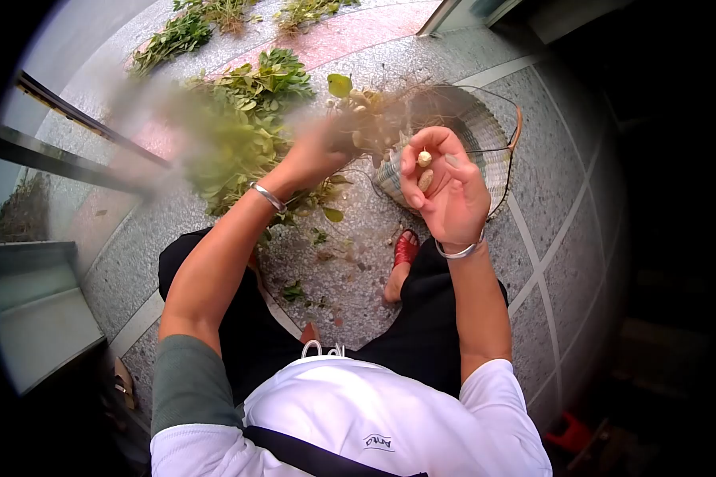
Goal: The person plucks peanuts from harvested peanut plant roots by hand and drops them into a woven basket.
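My left hand [318, 155], smeared by motion, is closed round the stems of a peanut plant [239, 159]. Its blurred leaves spread out to the left, while the roots and pale pods [363, 107] stick out to the right, close to my right hand. Turned palm up with curled fingers, my right hand [453, 191] holds a few peanuts [426, 171] in its hollow. Behind and below that hand stands a woven basket [390, 176] with a wire handle; roots and my hand hide part of its inside.
More leafy plants [179, 38] lie at the top of the speckled floor [549, 238]. Loose leaves [294, 292] are scattered between my feet, near a red sandal [406, 248]. Dark door frames [64, 155] stand at the left. A shoe [124, 381] lies at lower left.
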The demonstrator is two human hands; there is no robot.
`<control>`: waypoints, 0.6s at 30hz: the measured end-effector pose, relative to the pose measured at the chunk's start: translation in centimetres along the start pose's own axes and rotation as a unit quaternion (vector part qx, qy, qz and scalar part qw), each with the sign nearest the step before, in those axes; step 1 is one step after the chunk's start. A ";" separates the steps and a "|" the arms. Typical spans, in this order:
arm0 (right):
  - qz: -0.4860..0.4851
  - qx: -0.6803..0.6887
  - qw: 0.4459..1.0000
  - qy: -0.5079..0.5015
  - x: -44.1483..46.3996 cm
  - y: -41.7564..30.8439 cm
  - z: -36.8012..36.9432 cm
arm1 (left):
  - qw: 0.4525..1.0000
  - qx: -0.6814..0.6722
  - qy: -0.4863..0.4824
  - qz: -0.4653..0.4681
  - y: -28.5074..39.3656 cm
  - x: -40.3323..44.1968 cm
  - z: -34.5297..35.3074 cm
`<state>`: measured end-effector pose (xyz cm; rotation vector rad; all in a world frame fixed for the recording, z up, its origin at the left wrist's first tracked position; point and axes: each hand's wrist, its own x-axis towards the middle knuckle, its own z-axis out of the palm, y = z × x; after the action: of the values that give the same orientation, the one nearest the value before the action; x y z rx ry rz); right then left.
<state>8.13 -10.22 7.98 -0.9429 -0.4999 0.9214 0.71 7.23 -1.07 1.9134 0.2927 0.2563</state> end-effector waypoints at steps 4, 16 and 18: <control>0.012 -0.053 0.995 0.090 1.3 1.4 -2.2 | 0.999 -0.011 -0.003 0.039 -0.5 -0.2 1.0; -0.147 -0.559 0.798 0.172 2.0 3.6 -1.9 | 0.998 0.026 -0.009 0.065 0.2 -0.4 1.6; -0.085 -0.502 0.853 0.112 1.5 3.2 -1.7 | 0.996 0.042 0.012 0.083 -0.4 -0.5 1.6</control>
<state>8.76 -8.95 4.34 -1.8920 -0.8736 0.3221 0.71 5.80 -2.01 2.0213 0.1631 0.3831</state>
